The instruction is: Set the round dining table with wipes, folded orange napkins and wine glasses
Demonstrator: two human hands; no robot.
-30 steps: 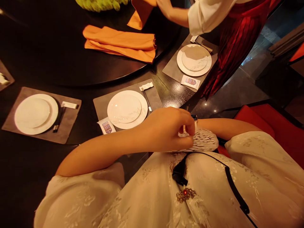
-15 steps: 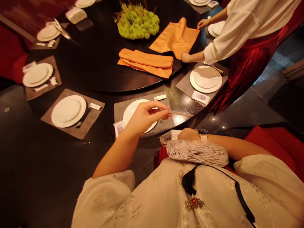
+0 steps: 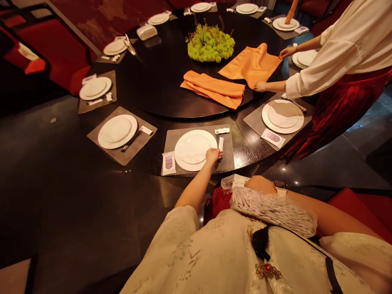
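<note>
Where left grip (image 3: 213,155) pinches, strip (image 3: 221,144) is hidden.

Looks like a private dining room in a restaurant. Centred on a large round dark wooden table (image 3: 251,148), topped by a raised dark turntable (image 3: 159,77) with a bushy green plant centrepiece (image 3: 211,47) and folded orange cloths (image 3: 212,88) by its near right edge. Laid around the table's outer edge with grey rectangular placemats (image 3: 169,136), stacked round white plates (image 3: 194,148) and, nearby, slim dark chopsticks (image 3: 217,138). Furnished with red upholstered chairs (image 3: 58,51), set on glossy dark flooring (image 3: 101,216) beside a mottled red wall (image 3: 94,18). Attended by a person (image 3: 346,53) in cream top and red skirt.
</note>
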